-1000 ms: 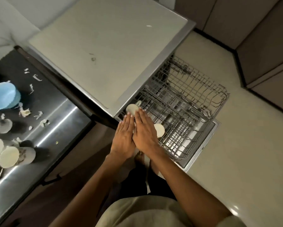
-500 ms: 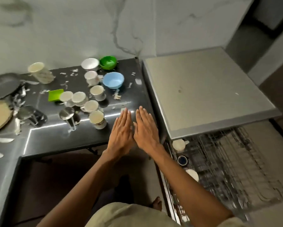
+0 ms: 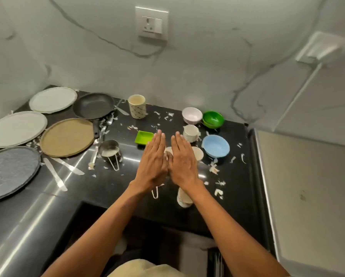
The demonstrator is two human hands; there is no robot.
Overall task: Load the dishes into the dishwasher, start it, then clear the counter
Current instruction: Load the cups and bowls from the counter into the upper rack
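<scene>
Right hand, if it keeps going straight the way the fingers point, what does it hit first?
Probably the white cup just beyond the right hand; the fingers aim toward the wall. How high the hand hovers is unclear.

Dim, greenish indoor light falls from above, laying long white glare streaks along the polished black worktop (image 3: 37, 212) and its front edge. Wide-angle distortion bends the marble wall (image 3: 207, 66) and its edges, and fine detail looks soft and smeared throughout.
</scene>
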